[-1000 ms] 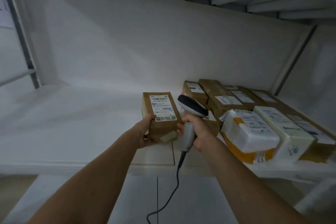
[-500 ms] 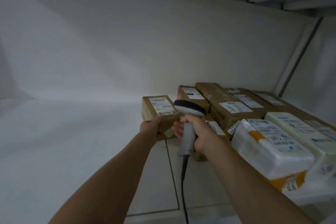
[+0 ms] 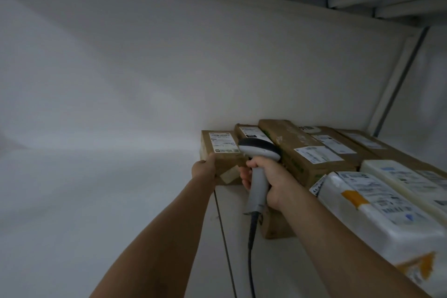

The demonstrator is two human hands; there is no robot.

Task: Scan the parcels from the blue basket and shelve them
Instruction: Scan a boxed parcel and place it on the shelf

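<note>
In the left hand's (image 3: 204, 170) curled grip, the cardboard parcel (image 3: 223, 152) lies label-up on the shelf (image 3: 121, 201), apparently to butt against neighbouring boxes (image 3: 302, 152). Just right, the right hand (image 3: 274, 180) clasps the barcode scanner (image 3: 259, 152).

White shelf (image 3: 96, 201) — brown cartons (image 3: 307, 152) and white bagged parcels (image 3: 377, 208) at right.

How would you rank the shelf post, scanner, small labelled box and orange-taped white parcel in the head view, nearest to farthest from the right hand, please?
1. scanner, gripped in the right hand.
2. small labelled box, just to its left.
3. orange-taped white parcel, to its right, nearer the camera.
4. shelf post, back right corner.
</note>
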